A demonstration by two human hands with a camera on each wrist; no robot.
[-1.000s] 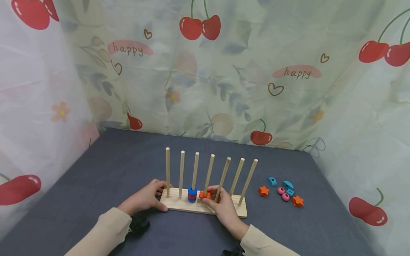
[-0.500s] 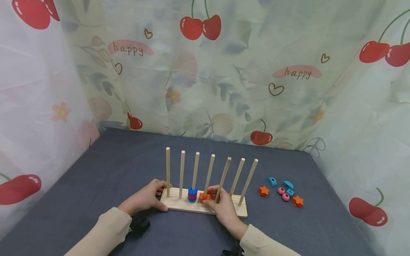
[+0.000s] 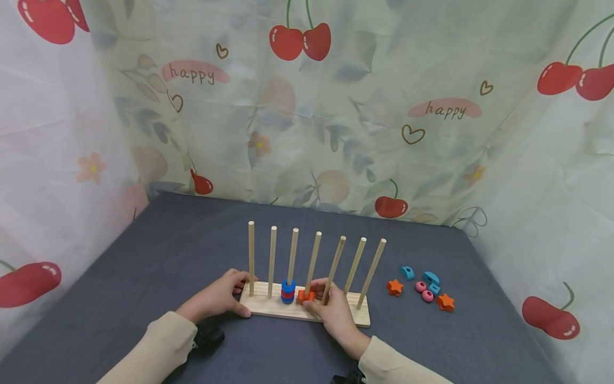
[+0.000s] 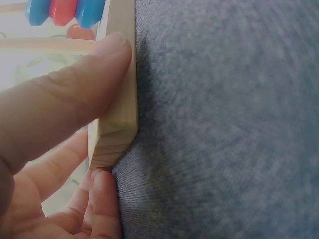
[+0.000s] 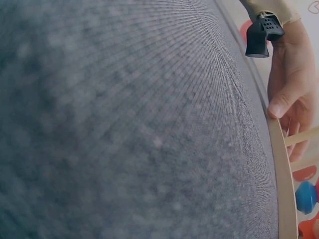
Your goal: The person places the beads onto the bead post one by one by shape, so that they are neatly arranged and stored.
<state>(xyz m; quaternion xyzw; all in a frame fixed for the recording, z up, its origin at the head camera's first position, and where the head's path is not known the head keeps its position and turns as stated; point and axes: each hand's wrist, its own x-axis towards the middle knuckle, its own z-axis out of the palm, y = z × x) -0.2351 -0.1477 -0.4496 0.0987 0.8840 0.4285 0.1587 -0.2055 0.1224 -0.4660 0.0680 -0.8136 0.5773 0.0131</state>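
Note:
A wooden base [image 3: 261,305] bears a row of several upright pegs. My left hand [image 3: 218,296] grips its left end. In the left wrist view the thumb lies on the base's front edge [image 4: 117,114], with the other fingers round the end and behind. Blue and red beads [image 3: 288,293] are stacked at the foot of the third peg from the left. At the foot of the fourth peg, my right hand [image 3: 338,314] pinches an orange piece [image 3: 303,296], probably a star; the fingers partly hide it. The right wrist view shows mostly cloth, with the base [image 5: 284,184] at its right edge.
Right of the base, on the dark cloth [image 3: 408,341], lie orange stars [image 3: 445,302], pink beads [image 3: 420,286] and several light-blue pieces, one of them half-round [image 3: 430,278]. A patterned curtain [image 3: 297,117] closes off the back and sides.
Both hands keep their places on the base and at the fourth peg. The orange piece appears turned or shifted very slightly to the left.

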